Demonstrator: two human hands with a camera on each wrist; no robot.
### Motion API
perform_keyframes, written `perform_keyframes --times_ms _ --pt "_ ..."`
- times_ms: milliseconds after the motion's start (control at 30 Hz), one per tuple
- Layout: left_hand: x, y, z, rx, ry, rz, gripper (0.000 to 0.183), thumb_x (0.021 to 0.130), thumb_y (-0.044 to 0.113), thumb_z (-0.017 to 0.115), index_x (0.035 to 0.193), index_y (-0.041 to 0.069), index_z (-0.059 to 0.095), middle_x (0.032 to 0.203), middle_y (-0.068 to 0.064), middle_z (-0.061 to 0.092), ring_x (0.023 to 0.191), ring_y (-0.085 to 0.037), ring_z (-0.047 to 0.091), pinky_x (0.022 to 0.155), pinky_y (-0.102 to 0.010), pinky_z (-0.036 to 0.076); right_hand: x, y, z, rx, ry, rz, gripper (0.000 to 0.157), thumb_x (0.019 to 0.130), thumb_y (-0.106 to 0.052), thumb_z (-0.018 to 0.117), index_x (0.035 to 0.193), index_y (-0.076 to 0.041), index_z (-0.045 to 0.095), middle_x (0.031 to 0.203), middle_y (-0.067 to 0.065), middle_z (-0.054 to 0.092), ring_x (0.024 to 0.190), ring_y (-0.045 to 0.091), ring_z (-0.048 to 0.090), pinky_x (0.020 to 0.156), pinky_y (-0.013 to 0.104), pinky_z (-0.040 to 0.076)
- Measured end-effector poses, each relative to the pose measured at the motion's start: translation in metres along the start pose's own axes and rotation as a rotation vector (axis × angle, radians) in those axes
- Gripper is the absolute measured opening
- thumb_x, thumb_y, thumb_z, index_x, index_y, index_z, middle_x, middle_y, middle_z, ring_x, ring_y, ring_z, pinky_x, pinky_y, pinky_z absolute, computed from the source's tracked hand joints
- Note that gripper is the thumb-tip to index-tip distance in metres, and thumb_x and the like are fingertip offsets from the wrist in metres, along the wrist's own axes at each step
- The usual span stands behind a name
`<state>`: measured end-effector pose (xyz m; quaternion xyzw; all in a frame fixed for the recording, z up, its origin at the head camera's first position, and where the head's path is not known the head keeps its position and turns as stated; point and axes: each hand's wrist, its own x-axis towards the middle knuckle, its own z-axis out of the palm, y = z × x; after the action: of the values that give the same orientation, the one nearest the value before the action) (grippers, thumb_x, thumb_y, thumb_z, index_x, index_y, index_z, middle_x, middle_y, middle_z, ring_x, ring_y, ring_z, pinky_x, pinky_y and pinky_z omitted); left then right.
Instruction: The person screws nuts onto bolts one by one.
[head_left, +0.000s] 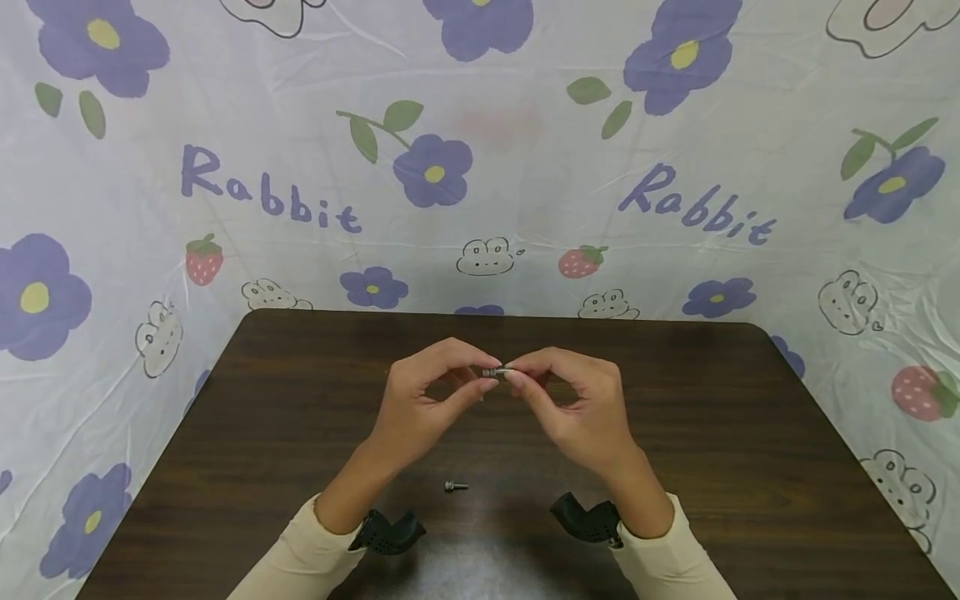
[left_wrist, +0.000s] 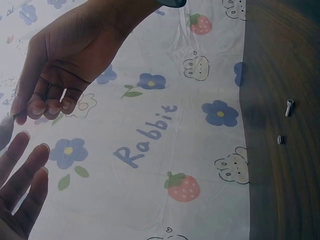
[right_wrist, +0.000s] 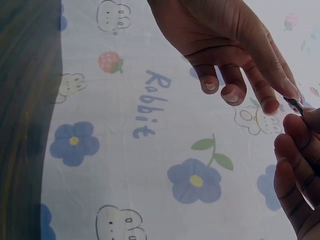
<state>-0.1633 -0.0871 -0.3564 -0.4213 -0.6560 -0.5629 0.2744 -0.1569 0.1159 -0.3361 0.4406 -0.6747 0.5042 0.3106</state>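
Note:
Over the middle of the table, my left hand (head_left: pixel 426 398) and right hand (head_left: pixel 581 404) meet fingertip to fingertip at a small metal bolt (head_left: pixel 495 372). The left thumb and forefinger pinch its left end, the right thumb and forefinger its right end. Fingertips cover part of it; in the right wrist view the bolt (right_wrist: pixel 294 104) shows only as a dark sliver. A second bolt (head_left: pixel 456 487) lies on the table between the forearms. The left wrist view shows that bolt (left_wrist: pixel 290 107) with a small nut-like metal piece (left_wrist: pixel 280 140) beside it, apart.
The dark wood table (head_left: pixel 300 350) has rounded far corners. Behind and beside it hangs a white cloth (head_left: pixel 525 192) printed with flowers, strawberries and rabbits. Each wrist wears a black camera mount, the left mount (head_left: pixel 390 533) and the right mount (head_left: pixel 583 518).

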Motion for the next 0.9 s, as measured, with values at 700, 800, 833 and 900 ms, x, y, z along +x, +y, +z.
perform_keyframes --times_ms 700,800,833,900 --pt "-0.0013 0.0000 -0.0012 0.006 0.008 -0.041 0.026 0.093 0.024 0.076 0.113 0.007 0.070 0.091 -0.005 0.070 0.066 -0.012 0.064 0.059 -0.027 0.058 -0.0010 0.0009 -0.0003 -0.014 0.003 -0.012 0.019 0.099 -0.020 0.068 0.092 -0.003 0.073 0.075 0.004 0.070 0.062 0.011 0.064 0.056 0.022 0.054" --pt "-0.0006 -0.0004 -0.0001 0.007 -0.002 -0.002 0.024 0.087 0.003 0.080 0.109 0.007 0.072 0.092 -0.004 0.071 0.068 -0.012 0.064 0.060 -0.026 0.057 -0.0006 0.0005 -0.0004 -0.014 0.006 -0.020 0.019 0.099 -0.020 0.069 0.093 -0.003 0.073 0.075 0.004 0.070 0.062 0.011 0.064 0.056 0.022 0.054" --pt "-0.0006 -0.0006 0.0003 0.008 -0.002 0.003 0.026 0.085 -0.002 0.080 0.108 0.007 0.072 0.092 -0.004 0.071 0.068 -0.011 0.063 0.059 -0.026 0.056 -0.0003 0.0003 -0.0003 -0.012 0.005 -0.024 0.019 0.099 -0.020 0.069 0.093 -0.003 0.073 0.075 0.004 0.070 0.062 0.011 0.064 0.056 0.022 0.053" --pt "-0.0008 -0.0009 0.0010 0.009 -0.001 -0.001 0.026 0.085 -0.006 0.078 0.106 0.007 0.072 0.092 -0.002 0.070 0.066 -0.011 0.062 0.057 -0.026 0.055 0.0000 -0.0001 -0.0003 -0.006 0.002 -0.029 0.019 0.099 -0.020 0.069 0.093 -0.003 0.074 0.075 0.004 0.070 0.062 0.011 0.064 0.056 0.022 0.054"
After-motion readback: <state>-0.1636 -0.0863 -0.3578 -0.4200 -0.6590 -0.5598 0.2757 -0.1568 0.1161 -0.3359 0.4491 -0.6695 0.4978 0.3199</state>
